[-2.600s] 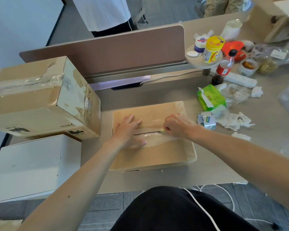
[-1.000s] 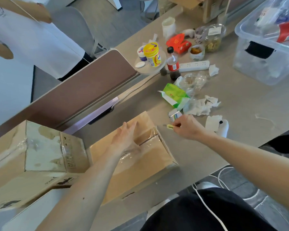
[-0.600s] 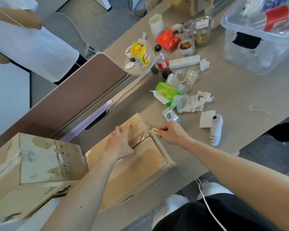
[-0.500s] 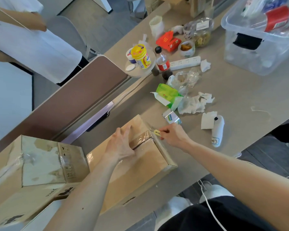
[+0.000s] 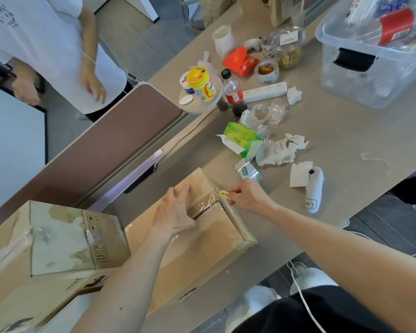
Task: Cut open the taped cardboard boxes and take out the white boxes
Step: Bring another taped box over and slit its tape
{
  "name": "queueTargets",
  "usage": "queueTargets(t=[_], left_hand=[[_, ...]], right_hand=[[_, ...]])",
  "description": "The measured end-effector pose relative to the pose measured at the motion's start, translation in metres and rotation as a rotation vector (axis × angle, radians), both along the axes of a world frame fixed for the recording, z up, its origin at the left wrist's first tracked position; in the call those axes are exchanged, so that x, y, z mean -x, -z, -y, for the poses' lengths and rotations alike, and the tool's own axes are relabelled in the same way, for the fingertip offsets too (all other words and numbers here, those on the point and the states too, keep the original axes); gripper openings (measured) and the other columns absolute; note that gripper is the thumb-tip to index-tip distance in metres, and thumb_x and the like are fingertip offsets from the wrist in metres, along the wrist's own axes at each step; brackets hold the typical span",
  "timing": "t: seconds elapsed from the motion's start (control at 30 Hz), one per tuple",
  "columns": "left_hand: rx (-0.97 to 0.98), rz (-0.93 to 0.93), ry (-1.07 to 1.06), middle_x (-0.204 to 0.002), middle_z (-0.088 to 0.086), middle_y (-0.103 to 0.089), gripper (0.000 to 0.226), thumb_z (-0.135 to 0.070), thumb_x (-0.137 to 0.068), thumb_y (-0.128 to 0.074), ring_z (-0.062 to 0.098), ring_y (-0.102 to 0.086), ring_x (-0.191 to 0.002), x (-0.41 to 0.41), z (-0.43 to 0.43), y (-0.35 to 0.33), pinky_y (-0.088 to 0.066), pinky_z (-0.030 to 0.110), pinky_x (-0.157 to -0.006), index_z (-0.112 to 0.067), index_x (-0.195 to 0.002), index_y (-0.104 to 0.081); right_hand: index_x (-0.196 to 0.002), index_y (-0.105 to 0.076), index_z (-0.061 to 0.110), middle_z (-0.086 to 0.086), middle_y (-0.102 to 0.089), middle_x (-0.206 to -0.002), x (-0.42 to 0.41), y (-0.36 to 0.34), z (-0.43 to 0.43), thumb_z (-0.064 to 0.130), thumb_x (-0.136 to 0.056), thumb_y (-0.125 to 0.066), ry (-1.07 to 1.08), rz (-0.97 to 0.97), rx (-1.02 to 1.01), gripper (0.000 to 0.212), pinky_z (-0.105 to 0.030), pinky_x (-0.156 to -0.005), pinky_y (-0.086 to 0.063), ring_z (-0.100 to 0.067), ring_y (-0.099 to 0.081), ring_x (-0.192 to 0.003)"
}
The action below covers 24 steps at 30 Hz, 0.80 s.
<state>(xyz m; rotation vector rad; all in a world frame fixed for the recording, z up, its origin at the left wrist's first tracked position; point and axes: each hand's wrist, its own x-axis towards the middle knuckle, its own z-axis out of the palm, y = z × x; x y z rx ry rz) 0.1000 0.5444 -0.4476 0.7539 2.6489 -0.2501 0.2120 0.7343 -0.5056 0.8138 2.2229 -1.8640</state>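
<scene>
A flat taped cardboard box lies on the desk in front of me, its top seam covered with clear tape. My left hand presses flat on the box top beside the seam. My right hand holds a small yellow cutter at the box's right end edge, where the seam tape wraps over. A second, larger taped cardboard box sits at the left, partly on top of a white box whose edge is barely visible.
Tissue pack, crumpled tissues, a tape roll, a white bottle, a cola bottle, a power strip and a clear bin lie to the right. A brown desk divider stands behind. A person in white stands beyond it.
My right hand left the top seam, swung out to the right, then came back with the cutter to the box's right end edge. My left hand stayed on the box top.
</scene>
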Motion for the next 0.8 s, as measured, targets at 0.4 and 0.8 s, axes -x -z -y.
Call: queueTargets(t=[0.4, 0.8], left_hand=[[0.006, 0.047, -0.031, -0.142, 0.008, -0.034, 0.103, -0.027, -0.064, -0.069, 0.037, -0.05, -0.12, -0.002, -0.003, -0.011, -0.046, 0.035, -0.093, -0.034, -0.153, -0.017], [0.011, 0.042, -0.011, -0.146, 0.01, -0.034, 0.105, -0.03, -0.065, -0.072, 0.039, -0.05, -0.119, -0.003, -0.002, -0.014, -0.045, 0.036, -0.092, -0.033, -0.155, -0.018]], right_hand=[[-0.052, -0.067, 0.011, 0.01, -0.052, -0.042, -0.018, -0.012, 0.008, 0.005, -0.085, -0.054, -0.067, 0.009, -0.036, 0.036, -0.018, -0.038, -0.029, -0.014, -0.038, -0.044], [-0.06, -0.071, 0.0, 0.022, -0.058, -0.046, -0.051, -0.017, 0.015, 0.004, -0.086, -0.054, -0.052, 0.017, -0.037, 0.031, -0.018, -0.037, -0.027, -0.009, -0.032, -0.037]])
